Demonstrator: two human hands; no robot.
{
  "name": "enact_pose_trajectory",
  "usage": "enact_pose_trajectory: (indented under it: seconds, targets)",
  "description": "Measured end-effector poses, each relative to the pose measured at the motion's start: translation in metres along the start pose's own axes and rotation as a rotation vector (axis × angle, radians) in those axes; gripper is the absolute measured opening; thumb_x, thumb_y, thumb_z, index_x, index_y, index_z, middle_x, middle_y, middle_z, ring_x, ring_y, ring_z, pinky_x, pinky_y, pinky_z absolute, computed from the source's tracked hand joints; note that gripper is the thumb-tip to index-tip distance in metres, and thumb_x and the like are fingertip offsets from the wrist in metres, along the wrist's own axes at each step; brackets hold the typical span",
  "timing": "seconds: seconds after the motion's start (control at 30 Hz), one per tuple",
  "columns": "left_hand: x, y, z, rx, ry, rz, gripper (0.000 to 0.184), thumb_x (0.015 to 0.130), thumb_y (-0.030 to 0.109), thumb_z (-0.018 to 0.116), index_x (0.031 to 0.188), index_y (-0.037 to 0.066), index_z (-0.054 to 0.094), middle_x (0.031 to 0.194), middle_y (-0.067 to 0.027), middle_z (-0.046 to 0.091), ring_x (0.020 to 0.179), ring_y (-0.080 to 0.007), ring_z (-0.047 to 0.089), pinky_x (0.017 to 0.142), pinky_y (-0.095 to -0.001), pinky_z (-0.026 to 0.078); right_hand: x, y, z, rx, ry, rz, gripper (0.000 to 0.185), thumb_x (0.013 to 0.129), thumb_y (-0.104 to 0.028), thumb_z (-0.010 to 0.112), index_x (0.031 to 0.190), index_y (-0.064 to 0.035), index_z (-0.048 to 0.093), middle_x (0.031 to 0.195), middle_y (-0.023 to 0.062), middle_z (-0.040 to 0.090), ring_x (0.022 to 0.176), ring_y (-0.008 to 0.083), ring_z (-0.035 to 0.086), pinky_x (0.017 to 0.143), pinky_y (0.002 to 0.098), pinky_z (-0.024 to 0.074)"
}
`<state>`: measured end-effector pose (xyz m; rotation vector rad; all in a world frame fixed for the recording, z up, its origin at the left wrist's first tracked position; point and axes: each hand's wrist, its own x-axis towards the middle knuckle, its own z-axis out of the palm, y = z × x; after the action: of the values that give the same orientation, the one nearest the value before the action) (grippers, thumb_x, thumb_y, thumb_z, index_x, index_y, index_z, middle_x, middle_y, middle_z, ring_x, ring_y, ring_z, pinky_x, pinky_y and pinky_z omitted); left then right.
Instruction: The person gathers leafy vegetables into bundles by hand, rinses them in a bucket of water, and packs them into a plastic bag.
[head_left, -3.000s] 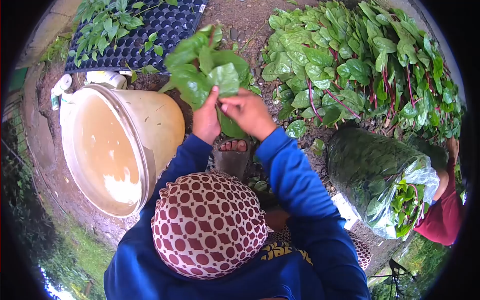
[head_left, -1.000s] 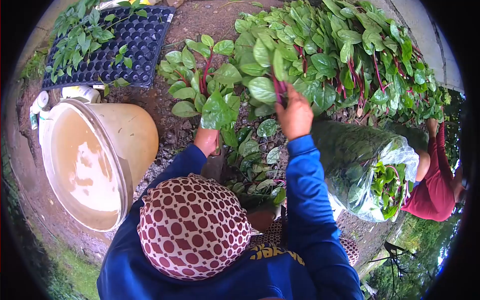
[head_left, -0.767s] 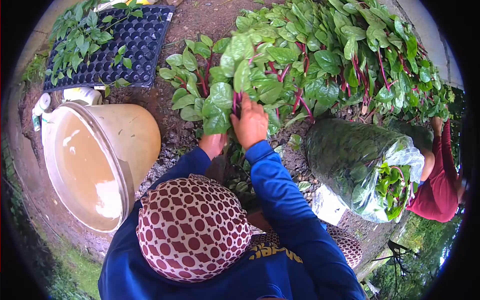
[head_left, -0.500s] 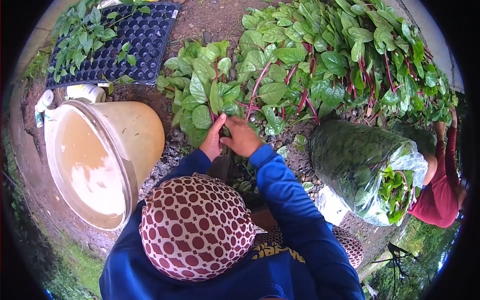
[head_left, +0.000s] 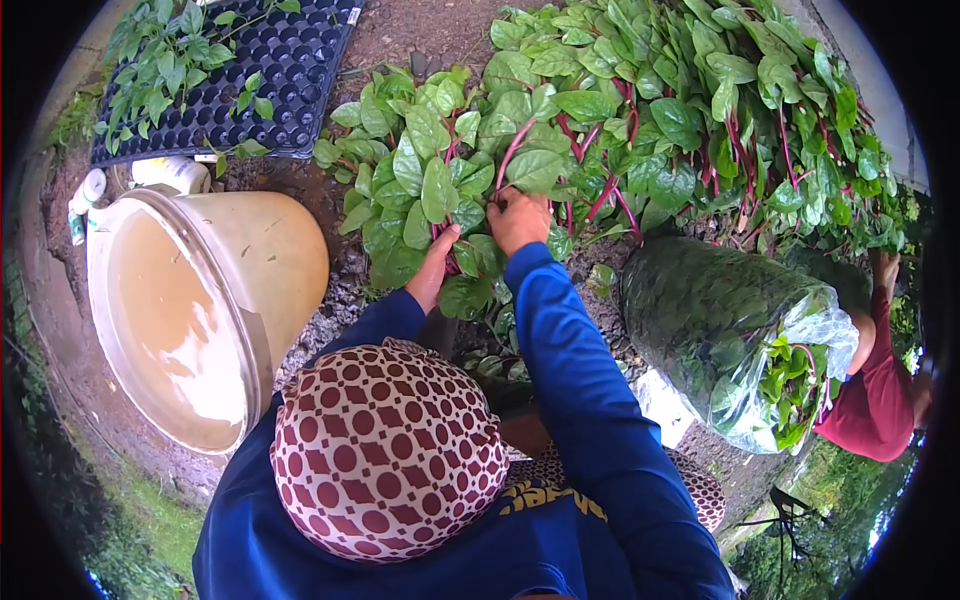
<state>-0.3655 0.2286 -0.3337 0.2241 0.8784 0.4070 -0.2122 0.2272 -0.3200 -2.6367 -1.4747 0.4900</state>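
The right hand (head_left: pixel 520 220) breaks away! Half a second ago it was up against the left hand (head_left: pixel 432 270), the two meeting at the stems; now there's a clear gap between them, and it's over at the near edge of the big leafy heap (head_left: pixel 690 110), fingers curled in at the lower end of a thick red stem (head_left: pixel 514 152). Leaves crowd the fingertips there, so I can't tell whether the pinch has actually closed. The left hand, meanwhile, stays put, thumb laid along the stems, gripping the bunch of leafy stems (head_left: pixel 436 190) upright in front of the person, just left of the heap. So the adding of one lot looks done, and the right hand seems to be on to its next pick while the left minds the collection; judging by the heap, plenty remains. Around them, little stirs: the bucket (head_left: pixel 275 250) of cloudy water stands beside the left arm, the stuffed plastic bag (head_left: pixel 710 330) lies below the heap, and beyond it there's a co-worker's red sleeve (head_left: pixel 862 405).
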Motion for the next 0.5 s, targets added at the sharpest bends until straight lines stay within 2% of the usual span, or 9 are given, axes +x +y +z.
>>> enact_pose_trajectory:
  seconds: [0.07,0.13,0.2,0.27,0.3,0.4,0.43,0.47,0.5]
  targets:
    - [-0.001,0.004,0.001,-0.039,-0.027,-0.002,0.040,0.092,0.035,0.052,0.120,0.006,0.050,0.108,-0.0096,0.060,0.096,-0.0198,0.061,0.085,-0.0334,0.050,0.001,-0.007,0.009,-0.068,-0.050,-0.085,0.027,0.077,-0.028,0.063,0.095,-0.0082,0.064,0.089,0.0151,0.065,0.087,0.0329,0.061,0.077,0.0423,0.0491]
    - [-0.012,0.013,0.020,-0.146,-0.086,0.009,0.042,0.092,0.035,0.052,0.122,0.006,0.050,0.115,-0.0115,0.059,0.103,-0.0216,0.059,0.091,-0.0344,0.047,-0.022,-0.027,0.005,-0.073,-0.255,-0.167,0.027,0.081,-0.022,0.053,0.101,-0.0048,0.059,0.094,0.0169,0.063,0.088,0.0322,0.060,0.076,0.0423,0.0497]
    - [0.017,-0.004,-0.020,-0.123,-0.157,0.012,0.042,0.093,0.033,0.052,0.125,0.006,0.049,0.122,-0.0126,0.056,0.110,-0.0227,0.055,0.097,-0.0356,0.043,-0.041,-0.032,0.013,-0.217,-0.162,-0.428,0.030,0.085,-0.023,0.048,0.105,-0.0022,0.058,0.098,0.0192,0.062,0.088,0.0344,0.061,0.076,0.0432,0.0499]
    - [0.025,-0.004,-0.025,-0.100,-0.222,0.084,0.040,0.092,0.031,0.053,0.124,0.006,0.050,0.121,-0.0125,0.056,0.110,-0.0225,0.055,0.097,-0.0359,0.043,-0.038,-0.022,0.011,-0.071,-0.120,-0.535,0.029,0.086,-0.024,0.048,0.103,-0.0037,0.060,0.099,0.0168,0.062,0.084,0.0339,0.062,0.074,0.0427,0.0510]
    - [0.015,0.006,-0.011,-0.211,-0.171,-0.027,0.035,0.092,0.029,0.053,0.119,0.006,0.053,0.111,-0.0115,0.062,0.101,-0.0223,0.060,0.090,-0.0351,0.048,-0.036,-0.018,0.008,0.004,-0.099,-0.586,0.029,0.087,-0.024,0.047,0.102,-0.0045,0.062,0.099,0.0157,0.062,0.083,0.0337,0.062,0.073,0.0424,0.0516]
    - [0.030,0.007,-0.034,-0.381,-0.405,-0.184,0.032,0.091,0.029,0.053,0.112,0.006,0.056,0.096,-0.0089,0.065,0.085,-0.0211,0.065,0.076,-0.0348,0.054,-0.023,-0.016,-0.058,0.094,-0.344,-0.544,0.022,0.085,-0.023,0.053,0.096,-0.0100,0.066,0.096,0.0153,0.063,0.079,0.0332,0.063,0.073,0.0419,0.0516]
    - [0.018,0.015,-0.015,-0.193,-0.118,-0.220,0.032,0.089,0.033,0.055,0.107,0.007,0.057,0.086,-0.0073,0.066,0.071,-0.0200,0.066,0.063,-0.0346,0.055,-0.014,-0.005,-0.071,0.217,-0.138,-0.410,0.017,0.083,-0.023,0.057,0.090,-0.0117,0.067,0.092,0.0148,0.064,0.079,0.0325,0.063,0.072,0.0415,0.0514]
    - [0.011,0.020,-0.002,-0.197,-0.112,-0.200,0.033,0.089,0.034,0.055,0.107,0.007,0.057,0.086,-0.0079,0.066,0.071,-0.0204,0.066,0.062,-0.0349,0.055,-0.003,0.008,-0.085,0.336,0.069,-0.279,0.012,0.081,-0.022,0.061,0.085,-0.0133,0.068,0.089,0.0143,0.064,0.078,0.0318,0.063,0.071,0.0410,0.0513]
    - [0.004,0.024,0.008,-0.199,-0.105,-0.178,0.034,0.088,0.035,0.055,0.106,0.006,0.057,0.087,-0.0085,0.066,0.070,-0.0208,0.066,0.061,-0.0352,0.055,0.007,0.020,-0.106,0.358,0.352,-0.168,0.014,0.078,-0.023,0.066,0.079,-0.0093,0.068,0.081,0.0136,0.065,0.075,0.0306,0.064,0.069,0.0396,0.0510]
